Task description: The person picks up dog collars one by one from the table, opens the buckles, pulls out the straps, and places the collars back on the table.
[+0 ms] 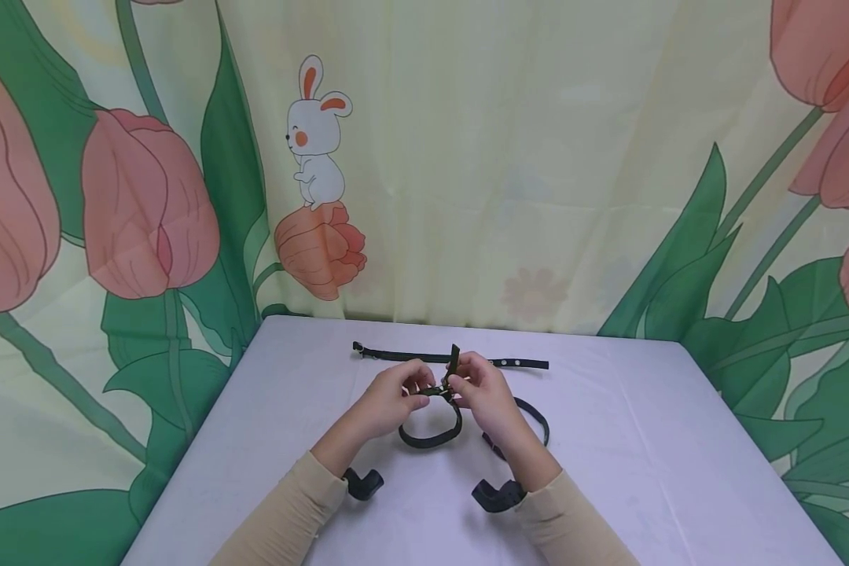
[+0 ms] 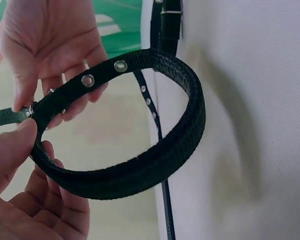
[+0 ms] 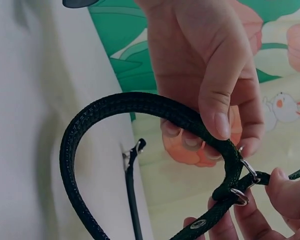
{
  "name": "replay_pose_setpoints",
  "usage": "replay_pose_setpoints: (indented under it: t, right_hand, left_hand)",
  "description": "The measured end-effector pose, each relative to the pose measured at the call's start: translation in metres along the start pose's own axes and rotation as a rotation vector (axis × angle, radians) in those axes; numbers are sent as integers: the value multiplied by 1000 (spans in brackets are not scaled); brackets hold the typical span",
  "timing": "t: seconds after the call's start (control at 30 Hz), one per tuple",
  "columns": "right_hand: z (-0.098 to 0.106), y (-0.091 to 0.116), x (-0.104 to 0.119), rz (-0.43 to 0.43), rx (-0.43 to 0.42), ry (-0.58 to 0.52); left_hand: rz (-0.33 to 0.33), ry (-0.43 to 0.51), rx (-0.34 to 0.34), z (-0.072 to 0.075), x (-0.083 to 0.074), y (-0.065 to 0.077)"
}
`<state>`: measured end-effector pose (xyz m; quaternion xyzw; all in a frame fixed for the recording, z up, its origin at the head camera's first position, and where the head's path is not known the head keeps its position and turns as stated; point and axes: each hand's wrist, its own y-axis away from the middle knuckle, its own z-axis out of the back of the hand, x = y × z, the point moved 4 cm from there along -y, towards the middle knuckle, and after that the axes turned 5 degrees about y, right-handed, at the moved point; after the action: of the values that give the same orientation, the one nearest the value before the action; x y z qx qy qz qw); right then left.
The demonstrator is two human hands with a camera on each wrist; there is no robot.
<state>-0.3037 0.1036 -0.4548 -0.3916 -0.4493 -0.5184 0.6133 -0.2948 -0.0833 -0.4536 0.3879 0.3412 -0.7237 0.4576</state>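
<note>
Both hands hold a black webbing collar point(image 1: 430, 442) raised over the table, bent into a loop, with metal-rimmed eyelets along its strap. My left hand point(image 1: 391, 399) grips it near the metal buckle point(image 3: 247, 170), thumb on top and fingers underneath. With thumb and forefinger, my right hand point(image 1: 486, 395) pinches the strap's free end point(image 1: 454, 358), which passes through the buckle hardware and points upward in the head view. The padded part of the loop point(image 2: 120, 185) hangs below the fingers.
Behind the hands a second black strap point(image 1: 389, 356) with a buckle and eyelets lies straight across the white table point(image 1: 608, 440). Another looped black collar point(image 1: 540, 417) lies partly hidden behind the right wrist. A printed curtain point(image 1: 467, 157) stands at the table's far edge.
</note>
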Motion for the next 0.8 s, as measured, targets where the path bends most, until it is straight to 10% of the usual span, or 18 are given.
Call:
replay_pose_setpoints:
  t: [0.8]
  right_hand:
    - [0, 2, 2, 66, 53, 85]
  left_hand:
    - [4, 32, -135, 5, -4, 2]
